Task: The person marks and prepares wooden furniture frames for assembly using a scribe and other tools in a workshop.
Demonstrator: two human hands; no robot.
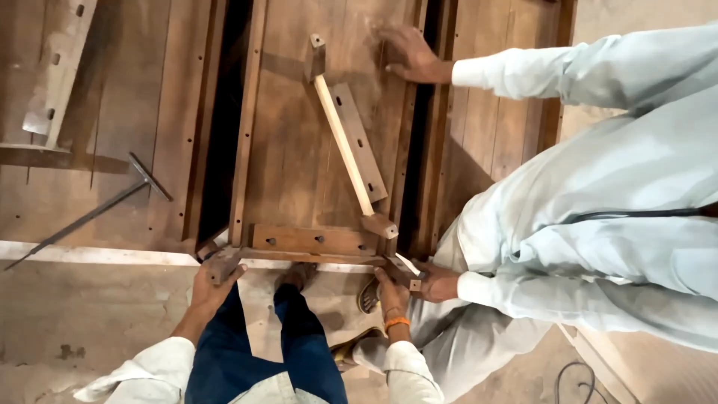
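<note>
The near edge of the wooden frame (pixel 314 241) is partly covered by both of the person's hands, and the co-worker's hand (pixel 437 283) hides its right corner, so the joint there is hard to make out. The left hand (pixel 212 280) reaches forward, fingers wrapped over the frame's left corner; the right hand (pixel 392 293), with an orange wristband, has its fingers closed on the right corner. The frame lies flat on the plank floor (pixel 134 112), a pale stick (pixel 342 142) crossing it diagonally.
</note>
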